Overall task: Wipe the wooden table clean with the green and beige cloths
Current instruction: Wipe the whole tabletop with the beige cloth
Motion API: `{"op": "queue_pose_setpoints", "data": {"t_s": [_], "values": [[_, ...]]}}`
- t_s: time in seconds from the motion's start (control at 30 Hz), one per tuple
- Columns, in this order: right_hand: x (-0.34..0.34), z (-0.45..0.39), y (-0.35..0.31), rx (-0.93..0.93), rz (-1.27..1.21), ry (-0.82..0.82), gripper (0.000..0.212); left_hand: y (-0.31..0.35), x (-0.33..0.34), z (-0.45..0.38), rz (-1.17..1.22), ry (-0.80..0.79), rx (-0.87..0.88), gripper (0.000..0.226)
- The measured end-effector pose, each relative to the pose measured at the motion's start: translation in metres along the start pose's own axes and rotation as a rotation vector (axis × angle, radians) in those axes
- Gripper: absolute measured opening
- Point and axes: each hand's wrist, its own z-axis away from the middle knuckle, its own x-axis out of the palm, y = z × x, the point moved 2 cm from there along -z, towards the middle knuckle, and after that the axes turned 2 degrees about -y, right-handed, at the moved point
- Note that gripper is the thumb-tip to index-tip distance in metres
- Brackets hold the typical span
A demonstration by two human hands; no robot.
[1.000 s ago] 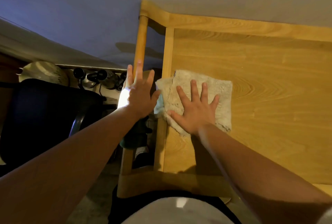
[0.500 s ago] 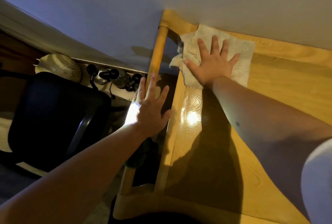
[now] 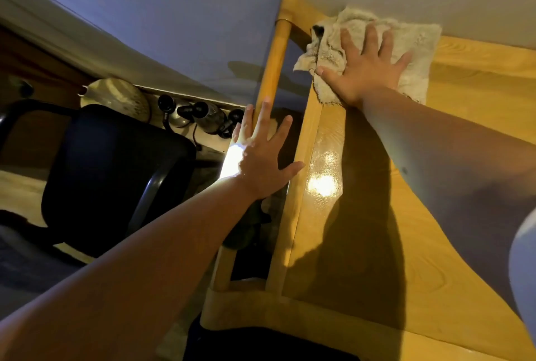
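Note:
A beige cloth (image 3: 414, 41) lies at the far left corner of the wooden table (image 3: 452, 186), bunched against the wall. My right hand (image 3: 365, 68) presses flat on the cloth with fingers spread. Part of the cloth hangs over the table's left edge. My left hand (image 3: 261, 155) hovers off the table's left side, fingers apart and holding nothing, its thumb by the table's edge. No green cloth is in view.
A wooden rail (image 3: 272, 70) runs beside the table's left edge. A dark office chair (image 3: 116, 175) stands to the left on the floor. Dark round objects (image 3: 200, 117) and a pale patterned item (image 3: 116, 97) sit along the wall.
My right hand has slid the beige cloth from the table's near left part to the far left corner by the wall. My left hand stayed off the left edge.

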Motion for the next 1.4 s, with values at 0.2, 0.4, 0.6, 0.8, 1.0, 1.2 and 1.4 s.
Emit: {"op": "queue_pose_setpoints", "data": {"t_s": [0.2, 0.4, 0.6, 0.8, 1.0, 1.2, 1.4], "values": [[0.014, 0.055, 0.001, -0.052, 0.012, -0.001, 0.087, -0.005, 0.002, 0.001, -0.092, 0.004, 0.008, 0.096], [0.035, 0.148, 0.005, -0.083, 0.029, -0.014, 0.074, -0.002, 0.000, 0.003, -0.052, 0.012, 0.003, 0.097], [0.067, 0.261, 0.011, -0.138, 0.039, -0.105, 0.066, -0.004, -0.002, 0.003, -0.029, -0.022, 0.003, 0.097], [0.103, 0.386, 0.021, -0.172, 0.015, -0.157, 0.065, 0.000, -0.007, 0.005, -0.124, -0.033, -0.005, 0.091], [0.112, 0.430, 0.043, -0.115, 0.034, -0.203, 0.070, 0.031, -0.005, 0.010, -0.269, 0.008, 0.011, 0.094], [0.108, 0.416, 0.047, 0.102, -0.092, -0.162, 0.079, 0.103, 0.055, 0.029, -0.134, -0.133, 0.125, 0.078], [0.108, 0.402, 0.056, 0.172, -0.084, -0.121, 0.081, 0.095, 0.064, 0.028, -0.133, -0.039, 0.108, 0.075]]}}
